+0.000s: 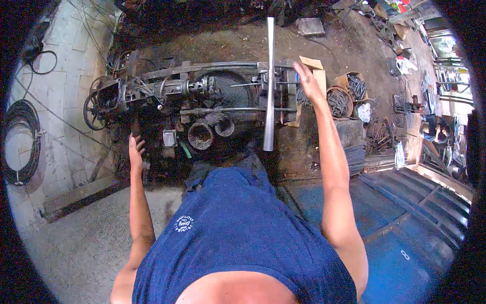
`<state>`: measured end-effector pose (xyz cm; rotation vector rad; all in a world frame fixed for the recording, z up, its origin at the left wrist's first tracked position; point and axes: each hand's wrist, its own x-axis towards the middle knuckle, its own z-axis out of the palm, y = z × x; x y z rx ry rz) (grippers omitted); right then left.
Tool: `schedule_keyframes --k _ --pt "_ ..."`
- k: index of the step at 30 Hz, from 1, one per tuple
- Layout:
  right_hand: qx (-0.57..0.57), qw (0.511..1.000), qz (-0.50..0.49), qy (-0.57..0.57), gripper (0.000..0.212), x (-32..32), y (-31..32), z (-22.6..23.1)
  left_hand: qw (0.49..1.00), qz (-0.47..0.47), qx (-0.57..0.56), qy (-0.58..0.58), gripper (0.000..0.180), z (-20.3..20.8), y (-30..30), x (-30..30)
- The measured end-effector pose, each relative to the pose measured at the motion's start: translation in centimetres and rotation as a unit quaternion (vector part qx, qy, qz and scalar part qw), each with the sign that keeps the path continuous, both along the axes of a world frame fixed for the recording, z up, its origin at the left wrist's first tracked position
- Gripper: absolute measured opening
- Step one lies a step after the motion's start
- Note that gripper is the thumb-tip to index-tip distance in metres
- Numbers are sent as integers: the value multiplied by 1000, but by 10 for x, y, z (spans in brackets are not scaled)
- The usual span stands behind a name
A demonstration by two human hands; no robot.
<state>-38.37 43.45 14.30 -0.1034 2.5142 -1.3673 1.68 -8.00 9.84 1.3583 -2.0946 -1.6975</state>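
Note:
In front of me lies a greasy threading machine (169, 87), its chuck end at the left and two long rails running right. My left hand (135, 153) is near the machine's left front side, fingers stretched and slightly apart, holding nothing I can see. Beyond the right end of the rails, my right hand (310, 85) reaches out with straight fingers. A thin metal rod (245, 84) passes through the carriage towards that hand; whether palm and rod touch, I cannot tell. A long shiny metal bar (270, 86) stands out across the carriage, apart from both hands.
Two round metal cups (201, 137) sit at the machine's front. Rightward are cartons (357, 87) of dark metal pieces, a round basket (338, 101) and stacked rods (353, 158). A black cable coil (21, 142) hangs on the left wall. Blue sheeting (390, 253) covers the right floor.

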Motion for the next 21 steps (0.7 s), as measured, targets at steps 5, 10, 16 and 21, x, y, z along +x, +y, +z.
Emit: schedule_keyframes --k 5,10,16,21 --pt "306 935 176 25 88 18 -49 32 999 -20 -20 31 68 23 18 -15" --pt "327 889 182 263 79 9 -58 -12 998 -49 -26 9 65 16 28 -11" --pt "309 892 160 289 71 8 -72 -21 985 -159 -72 -5 63 34 69 -34" --pt "-74 878 -390 268 37 30 -53 -102 978 -183 -99 -29 57 51 113 -48"
